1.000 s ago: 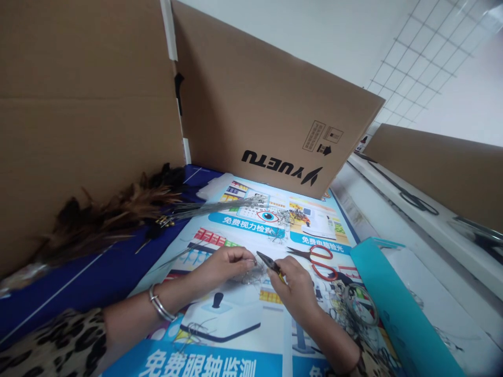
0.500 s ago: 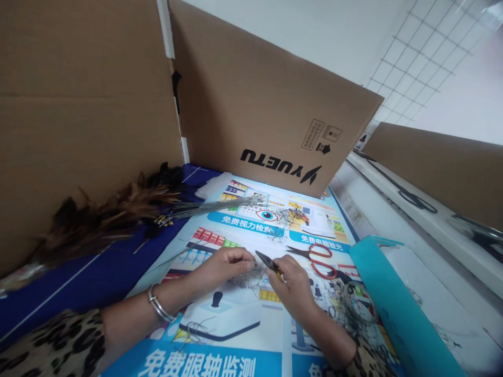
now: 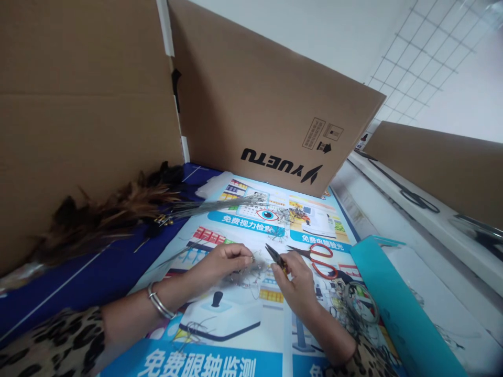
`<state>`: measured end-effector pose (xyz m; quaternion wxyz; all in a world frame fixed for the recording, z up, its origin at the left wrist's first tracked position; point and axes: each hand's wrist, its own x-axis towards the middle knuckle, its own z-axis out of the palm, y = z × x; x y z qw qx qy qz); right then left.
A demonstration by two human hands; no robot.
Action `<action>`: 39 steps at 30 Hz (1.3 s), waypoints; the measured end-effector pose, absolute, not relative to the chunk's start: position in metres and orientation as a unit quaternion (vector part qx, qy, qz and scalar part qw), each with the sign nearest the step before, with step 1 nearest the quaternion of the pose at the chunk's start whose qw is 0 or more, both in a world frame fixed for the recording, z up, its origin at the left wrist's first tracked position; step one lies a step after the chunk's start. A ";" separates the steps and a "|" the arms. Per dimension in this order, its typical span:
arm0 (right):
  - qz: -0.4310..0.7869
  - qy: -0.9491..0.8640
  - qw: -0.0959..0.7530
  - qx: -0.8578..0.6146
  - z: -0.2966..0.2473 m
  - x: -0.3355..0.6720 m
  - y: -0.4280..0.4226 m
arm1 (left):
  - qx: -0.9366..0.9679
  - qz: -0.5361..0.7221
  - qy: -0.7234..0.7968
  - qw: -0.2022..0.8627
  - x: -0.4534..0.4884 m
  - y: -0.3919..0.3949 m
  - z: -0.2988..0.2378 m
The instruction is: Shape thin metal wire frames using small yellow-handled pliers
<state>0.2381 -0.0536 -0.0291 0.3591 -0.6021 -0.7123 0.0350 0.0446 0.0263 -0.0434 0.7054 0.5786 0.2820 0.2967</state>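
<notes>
My left hand (image 3: 231,262) is closed in a pinch on a thin, tangled wire piece (image 3: 251,272) that hangs below the fingertips and is partly blurred. In my right hand (image 3: 296,280) are pliers (image 3: 276,257) with dark jaws and a bit of yellow on the handles. The jaws point up and to the left, a short way apart from the wire piece. Just beyond my right hand lie red-handled scissors (image 3: 322,259), blades toward the left. Cut wire bits (image 3: 194,330) are scattered on the printed sheet (image 3: 271,314) under my left forearm.
Feathers (image 3: 118,204) and a bundle of thin wires (image 3: 212,206) lie at the back left. Cardboard panels (image 3: 267,94) stand behind and to the left. At right are a wire coil (image 3: 359,303), small loose pieces and a teal box edge (image 3: 401,298).
The pliers and my right hand have moved slightly right and up, away from the wire piece. My left hand has shifted a little left and up, still pinching it.
</notes>
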 end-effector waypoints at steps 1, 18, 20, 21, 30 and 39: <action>0.024 -0.719 0.359 -0.595 -0.030 0.239 -0.054 | 0.581 0.299 0.283 0.702 0.044 0.027 -0.044; -0.062 -0.778 0.269 -0.564 -0.041 0.249 -0.053 | 0.675 0.282 0.238 0.639 0.041 0.029 -0.041; -0.060 -0.780 0.274 -0.560 -0.041 0.250 -0.052 | 0.658 0.279 0.236 0.659 0.042 0.029 -0.043; -0.057 -0.780 0.276 -0.559 -0.042 0.250 -0.052 | 0.645 0.276 0.234 0.673 0.042 0.029 -0.043; 0.055 -0.758 0.330 -0.559 -0.043 0.241 -0.057 | 0.523 0.285 0.207 0.776 0.043 0.029 -0.044; 0.087 -0.733 0.383 -0.556 -0.035 0.240 -0.057 | 0.472 0.287 0.148 0.820 0.042 0.027 -0.041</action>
